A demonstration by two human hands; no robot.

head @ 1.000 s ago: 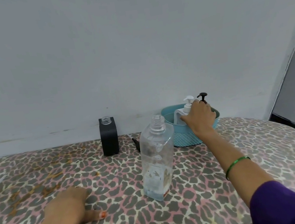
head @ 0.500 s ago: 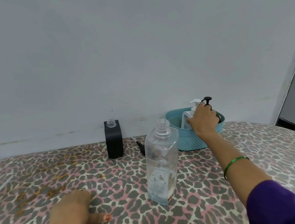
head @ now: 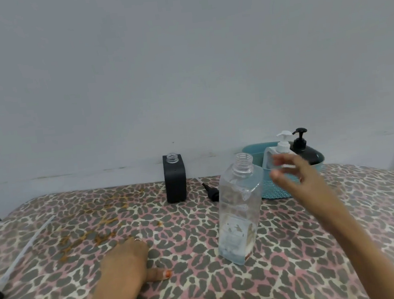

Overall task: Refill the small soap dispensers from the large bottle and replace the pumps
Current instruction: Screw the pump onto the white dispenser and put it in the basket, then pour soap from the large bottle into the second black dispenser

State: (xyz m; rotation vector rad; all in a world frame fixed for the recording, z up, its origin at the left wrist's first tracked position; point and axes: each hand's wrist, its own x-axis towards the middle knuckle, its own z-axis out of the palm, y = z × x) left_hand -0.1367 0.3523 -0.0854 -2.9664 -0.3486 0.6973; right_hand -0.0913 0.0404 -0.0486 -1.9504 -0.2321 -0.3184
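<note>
Reaching with spread, empty fingers, the right hand (head: pixel 294 175) hovers before the basket (head: pixel 252 149); motion blur hides detail. The left hand (head: pixel 127 260) rests flat. Grip the large bottle (head: pixel 239 208) mid-body, then pour slowly into the open black dispenser (head: pixel 175 180).

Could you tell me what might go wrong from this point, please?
The large clear bottle stands uncapped and tall beside the right hand, which is in the air next to it; a careless swing could tip and spill it. The black dispenser is open-necked too, so a knock might spill it. Its likely pump lies half hidden behind the large bottle and might be overlooked.
</note>
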